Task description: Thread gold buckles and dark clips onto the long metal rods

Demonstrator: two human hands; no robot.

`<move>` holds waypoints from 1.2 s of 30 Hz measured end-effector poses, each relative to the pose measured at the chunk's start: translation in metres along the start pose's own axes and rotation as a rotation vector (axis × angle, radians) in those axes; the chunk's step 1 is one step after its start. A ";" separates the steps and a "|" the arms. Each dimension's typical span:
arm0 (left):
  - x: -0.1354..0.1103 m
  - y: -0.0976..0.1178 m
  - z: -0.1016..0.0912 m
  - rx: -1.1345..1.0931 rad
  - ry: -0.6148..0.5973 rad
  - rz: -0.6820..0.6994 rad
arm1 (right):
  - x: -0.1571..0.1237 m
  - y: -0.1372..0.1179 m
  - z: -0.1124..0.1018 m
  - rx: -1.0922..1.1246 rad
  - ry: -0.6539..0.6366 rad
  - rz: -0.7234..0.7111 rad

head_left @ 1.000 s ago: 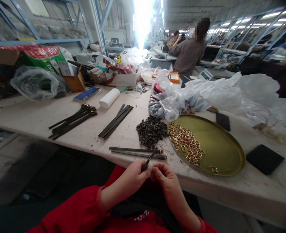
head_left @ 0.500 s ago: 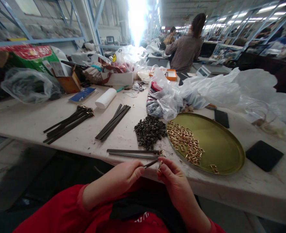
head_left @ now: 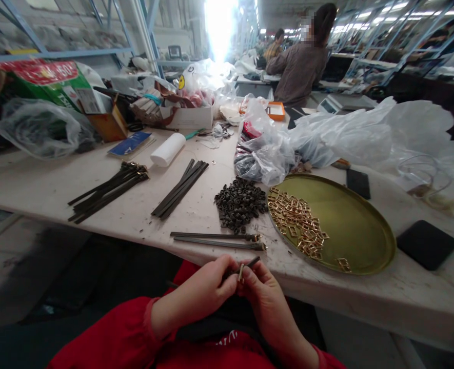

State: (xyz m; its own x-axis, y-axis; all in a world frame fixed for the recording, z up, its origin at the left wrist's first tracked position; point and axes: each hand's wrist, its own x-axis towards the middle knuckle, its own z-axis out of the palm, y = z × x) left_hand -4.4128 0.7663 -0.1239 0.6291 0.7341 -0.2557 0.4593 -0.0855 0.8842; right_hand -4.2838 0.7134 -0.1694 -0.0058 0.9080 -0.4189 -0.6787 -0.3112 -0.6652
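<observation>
Over the table's front edge, my left hand [head_left: 217, 284] is closed on a dark narrow strap [head_left: 254, 262], whose end sticks out past the fingers of my right hand. My right hand [head_left: 261, 287] pinches a small gold buckle [head_left: 241, 272], which now sits around or against the strap; the fingers hide which. Just beyond my hands lie two straps with buckles [head_left: 219, 241] at their right ends. A heap of small dark loops [head_left: 240, 204] is behind them. To the right, gold buckles [head_left: 298, 220] cover the left side of a round tray [head_left: 359, 225].
Loose straps [head_left: 180, 188] and a bundle of buckled straps [head_left: 109, 192] lie to the left. Behind them are a white roll [head_left: 168, 149] and a blue booklet [head_left: 130, 144]. Plastic bags [head_left: 265, 148] crowd the back; a black pad [head_left: 428, 245] lies right. A person [head_left: 301, 56] sits beyond.
My hands have come together, and the strap's end has passed to the buckle and beyond it. The view has tilted down slightly.
</observation>
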 end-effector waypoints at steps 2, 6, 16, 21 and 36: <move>-0.002 -0.001 0.001 -0.082 -0.025 -0.014 | -0.002 0.002 0.000 -0.031 -0.002 -0.025; -0.006 -0.004 0.002 -0.217 -0.071 -0.045 | -0.007 0.003 0.000 -0.146 0.018 -0.049; -0.011 -0.015 0.015 -0.281 -0.012 -0.174 | -0.007 0.004 -0.008 -0.507 0.156 -0.321; -0.011 -0.010 0.017 -0.273 0.000 -0.152 | -0.008 0.001 -0.008 -0.455 0.055 -0.201; -0.005 -0.016 0.013 -0.280 -0.030 -0.199 | -0.006 -0.014 -0.009 -0.572 -0.011 -0.166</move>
State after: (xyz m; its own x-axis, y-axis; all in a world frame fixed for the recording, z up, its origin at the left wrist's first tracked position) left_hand -4.4157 0.7550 -0.1420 0.5642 0.6973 -0.4421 0.3873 0.2493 0.8876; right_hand -4.2676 0.7097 -0.1626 0.0572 0.9593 -0.2764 -0.1679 -0.2637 -0.9499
